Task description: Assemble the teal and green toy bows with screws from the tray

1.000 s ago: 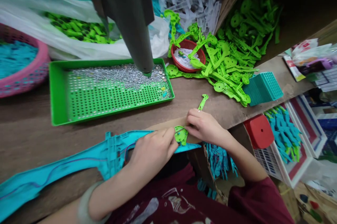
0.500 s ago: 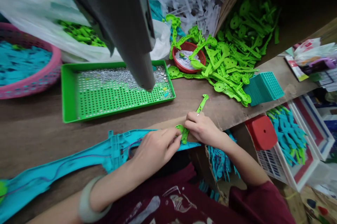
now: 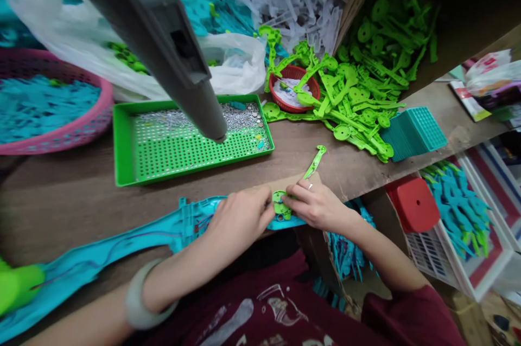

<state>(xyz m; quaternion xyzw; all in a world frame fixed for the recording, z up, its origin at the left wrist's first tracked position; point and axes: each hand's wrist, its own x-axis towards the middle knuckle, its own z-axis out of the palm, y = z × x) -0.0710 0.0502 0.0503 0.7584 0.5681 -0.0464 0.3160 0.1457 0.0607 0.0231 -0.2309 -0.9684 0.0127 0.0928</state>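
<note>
Left hand: the left hand (image 3: 240,219) rests on the long turquoise moulded plastic shell (image 3: 122,245) that lies along the near edge of the brown wooden counter (image 3: 61,199); its fingertips pinch the round end of the small bright green plastic lever piece (image 3: 281,204), so its grip is closed on that piece.
Right hand: the right hand (image 3: 315,205) meets it from the other side, thumb and forefinger pinched on the same green piece; a ring shows on one finger.
Where the piece is: at the right end of the turquoise shell, lying on it, its thin arm pointing away across the counter.
How it handles: I judge it light, stiff and thin, probably smooth enough to slip; the arm looks likely to bend or snap, so the round hub is the safer place to hold.
The shell: long, hollow and probably springy; a thin wire runs along it.
Behind the hands: a green perforated plastic tray (image 3: 122,145) holding small silver screws, with a grey machine column (image 3: 163,47) hanging over it.
Further back: a small red plastic basket (image 3: 310,99), a heap of loose green plastic parts (image 3: 358,107) and a pink basket of turquoise parts (image 3: 101,113).
</note>
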